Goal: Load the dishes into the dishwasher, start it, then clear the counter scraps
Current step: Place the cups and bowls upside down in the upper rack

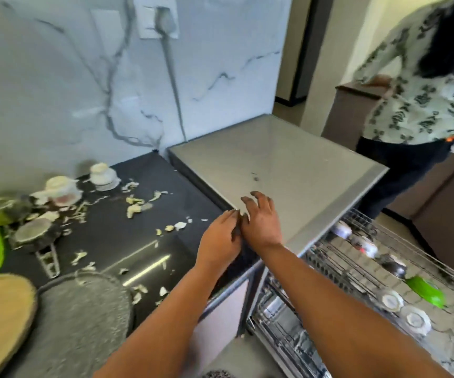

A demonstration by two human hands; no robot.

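Reaching fwd — both hands (243,227) open, fingers spread, at dishwasher (288,165) top corner.

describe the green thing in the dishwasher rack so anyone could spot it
Start at the grey dishwasher top, then drop to the pulled-out wire rack at its right. The green dish lies near the rack's outer edge, the only bright green piece among white and metal ones.

Hands at the dishwasher corner
Left hand (220,236) and right hand (261,219) meet mid-frame, fingers relaxed; scraps (135,204) litter the counter (111,241) left.
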